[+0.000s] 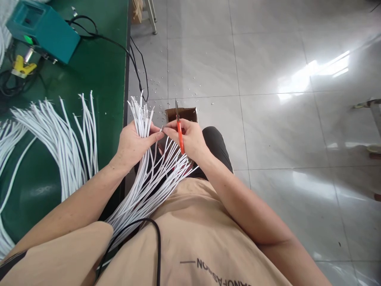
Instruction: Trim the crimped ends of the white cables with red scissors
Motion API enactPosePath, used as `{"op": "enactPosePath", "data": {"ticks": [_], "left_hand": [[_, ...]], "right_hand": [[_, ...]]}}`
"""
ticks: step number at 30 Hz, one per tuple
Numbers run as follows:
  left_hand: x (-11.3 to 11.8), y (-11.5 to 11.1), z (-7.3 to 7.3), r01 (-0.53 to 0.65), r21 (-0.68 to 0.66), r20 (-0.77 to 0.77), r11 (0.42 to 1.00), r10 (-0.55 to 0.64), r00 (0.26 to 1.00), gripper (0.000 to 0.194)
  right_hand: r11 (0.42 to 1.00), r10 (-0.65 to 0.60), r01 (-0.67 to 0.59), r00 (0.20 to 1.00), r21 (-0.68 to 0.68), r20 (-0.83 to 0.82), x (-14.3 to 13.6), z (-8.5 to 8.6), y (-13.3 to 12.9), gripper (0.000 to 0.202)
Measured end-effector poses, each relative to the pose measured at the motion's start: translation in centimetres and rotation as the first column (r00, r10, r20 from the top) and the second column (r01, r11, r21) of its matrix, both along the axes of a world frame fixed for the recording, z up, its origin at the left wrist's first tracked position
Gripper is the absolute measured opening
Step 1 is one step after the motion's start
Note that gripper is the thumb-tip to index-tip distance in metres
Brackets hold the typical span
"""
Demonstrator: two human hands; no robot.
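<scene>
A bundle of white wires (143, 159) runs up from my lap, and my left hand (138, 141) is wrapped round its upper part. The thumb and forefinger of that hand meet at one wire's end. My right hand (190, 139) pinches the same wire tip from the other side. Orange-handled scissors or cutters (180, 137) also rest in my right hand, with the dark tip pointing away from me. More loose white wires (178, 161) fan out beneath my right hand.
On the green table (111, 79) at the left lie further white wire bundles (67, 159), a teal machine (47, 33) and a yellow clip (23, 66). Black cables hang over the table edge. An open cardboard box (190, 113) stands beyond my hands, with small scraps scattered on the tiled floor (208, 63).
</scene>
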State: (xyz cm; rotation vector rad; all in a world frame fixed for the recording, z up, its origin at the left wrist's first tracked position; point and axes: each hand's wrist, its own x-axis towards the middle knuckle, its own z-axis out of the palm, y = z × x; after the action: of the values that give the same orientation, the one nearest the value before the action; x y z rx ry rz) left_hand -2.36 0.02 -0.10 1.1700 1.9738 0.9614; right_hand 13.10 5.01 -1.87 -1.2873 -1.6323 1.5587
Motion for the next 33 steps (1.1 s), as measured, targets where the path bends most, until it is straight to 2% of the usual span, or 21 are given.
{"op": "enactPosePath", "data": {"ticks": [3,7,10,12,15,18,20,23,26,29,33], "left_hand": [[0.0,0.0,0.1,0.001,-0.006,-0.004,1.0,-0.001,1.0,0.023],[0.1,0.1,0.4,0.014,-0.017,-0.036,1.0,-0.014,0.999,0.023],[0.2,0.1,0.3,0.017,-0.022,-0.042,1.0,-0.018,0.999,0.019],[0.2,0.2,0.1,0.009,-0.008,0.056,1.0,-0.009,0.998,0.017],[0.1,0.3,-0.2,0.023,-0.007,0.345,1.0,-0.019,0.939,0.022],[-0.1,0.4,0.0,0.124,-0.073,0.557,0.99,-0.062,0.828,0.027],[-0.1,0.3,0.3,0.178,-0.104,0.61,0.979,-0.079,0.789,0.029],[0.0,0.2,0.6,0.17,-0.107,0.588,0.98,-0.076,0.805,0.029],[0.2,0.0,0.5,0.139,-0.101,0.535,0.985,-0.064,0.843,0.034],[0.3,0.0,0.4,0.099,-0.12,0.527,0.988,-0.021,0.85,0.037],[0.0,0.0,0.4,0.111,-0.119,0.577,0.987,-0.022,0.816,0.025]], "right_hand": [[0.98,-0.085,0.044,0.975,-0.196,-0.208,-0.7,0.6,0.0,0.019],[0.946,-0.183,0.101,0.952,-0.309,-0.247,-1.0,1.0,-0.1,0.012],[0.919,-0.222,0.099,0.93,-0.381,-0.292,-1.1,0.5,-0.3,0.01],[0.887,-0.266,0.094,0.904,-0.452,-0.334,-1.2,0.0,-0.4,0.008],[0.86,-0.294,0.057,0.868,-0.507,-0.401,-1.5,-0.5,-0.5,0.006],[0.879,-0.255,0.041,0.882,-0.474,-0.396,-1.5,-0.6,-0.4,0.006],[0.891,-0.272,0.116,0.911,-0.44,-0.31,-1.3,-0.7,-0.2,0.009],[0.906,-0.375,0.306,0.901,-0.294,-0.218,-0.8,-0.8,0.2,0.013],[0.906,-0.424,0.41,0.865,-0.111,-0.267,-0.4,-0.5,0.7,0.016],[0.939,-0.34,0.34,0.889,-0.055,-0.308,-0.4,0.3,0.9,0.022],[0.973,-0.226,0.201,0.927,-0.112,-0.298,-0.8,1.2,0.8,0.03]]}}
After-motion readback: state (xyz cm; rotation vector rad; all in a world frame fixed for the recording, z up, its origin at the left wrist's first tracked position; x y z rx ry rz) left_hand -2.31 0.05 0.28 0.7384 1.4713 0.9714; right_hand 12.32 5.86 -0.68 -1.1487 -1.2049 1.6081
